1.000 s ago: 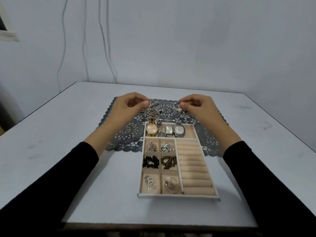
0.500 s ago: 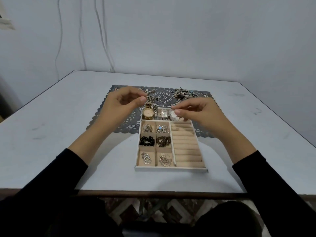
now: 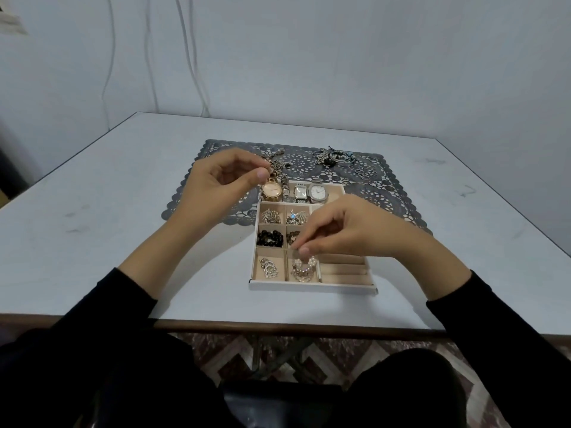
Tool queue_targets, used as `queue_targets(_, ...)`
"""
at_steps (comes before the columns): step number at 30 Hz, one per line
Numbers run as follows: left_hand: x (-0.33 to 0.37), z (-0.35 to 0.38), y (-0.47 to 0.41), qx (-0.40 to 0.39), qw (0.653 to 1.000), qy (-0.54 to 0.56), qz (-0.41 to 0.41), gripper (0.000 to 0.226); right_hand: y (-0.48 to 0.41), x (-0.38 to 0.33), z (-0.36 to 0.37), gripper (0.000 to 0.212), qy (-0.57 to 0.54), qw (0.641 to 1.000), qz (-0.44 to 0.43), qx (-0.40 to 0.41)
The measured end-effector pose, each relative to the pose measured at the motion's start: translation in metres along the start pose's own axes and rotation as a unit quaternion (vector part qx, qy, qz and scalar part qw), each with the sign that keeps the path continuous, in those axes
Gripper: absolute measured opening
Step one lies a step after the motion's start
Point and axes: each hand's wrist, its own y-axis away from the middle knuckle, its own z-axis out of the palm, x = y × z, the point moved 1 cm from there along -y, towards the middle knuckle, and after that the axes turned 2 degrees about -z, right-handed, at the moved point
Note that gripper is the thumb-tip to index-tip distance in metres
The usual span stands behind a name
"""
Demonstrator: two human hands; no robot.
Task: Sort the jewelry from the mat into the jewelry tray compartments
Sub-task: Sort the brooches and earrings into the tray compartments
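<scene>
1. Jewelry tray [image 3: 312,287]: white rim, beige lining, at the centre of the frame on the tabletop [image 3: 92,211]. Its far end overlaps the dark lace mat [image 3: 216,152].
2. Right hand [image 3: 349,233]: over the tray's lower middle. The thumb and forefinger are closed in a pinch on the top of a pale beaded piece [image 3: 304,265]. The piece hangs into the lower-middle compartment, its lower end among silvery items lying there.
3. Left hand [image 3: 213,189]: raised at the tray's upper-left corner, fingers curled, thumb tip close to the forefinger. I cannot tell whether anything is held between them.
4. Filed in the tray:
   - watches [image 3: 301,193] across the top row
   - pendants [image 3: 270,216] in the row beneath
   - dark bead bracelets [image 3: 270,237] in the middle row
   - a clear-stone piece [image 3: 268,267] at lower left
   - ring rolls [image 3: 343,270] at lower right, partly hidden by the right hand; the visible part looks unfilled
5. Left on the mat:
   - a tangled cluster [image 3: 336,157] at upper centre-right
   - loose rings [image 3: 366,174] to its right
   - a chain heap [image 3: 278,164] just beyond the left thumb
6. Step in hand, as judged: setting the beaded piece down.
   - Lower it until the strand goes slack on the lining, and only then part the fingers.
   - Keep every loop inside the dividers so none drapes into the neighbouring compartment.
   - Lift the hand straight up so that no bead snags and drags the piece back out.
</scene>
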Motion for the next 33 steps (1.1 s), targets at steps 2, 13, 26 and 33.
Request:
queue_targets(2, 0.000, -0.001, 0.000, 0.001, 1.000, -0.002, -0.002, 0.012, -0.001, -0.001, 0.001, 0.016, 0.027, 1.000, 0.009, -0.012)
queue_targets(13, 0.000, -0.001, 0.000, -0.010, 1.000, -0.008, 0.000, 0.014, -0.009, -0.007, 0.011, 0.016, 0.177, 0.983, 0.048, -0.029)
queue_targets(26, 0.004, 0.001, 0.002, -0.020, 1.000, -0.005, -0.001, 0.012, 0.000, -0.008, 0.004, 0.016, 0.133, 0.990, 0.037, -0.006)
queue_targets(33, 0.009, 0.002, 0.005, -0.032, 0.999, 0.008, -0.002, 0.014, 0.006, 0.021, -0.018, 0.016, -0.012, 0.964, 0.033, 0.264)
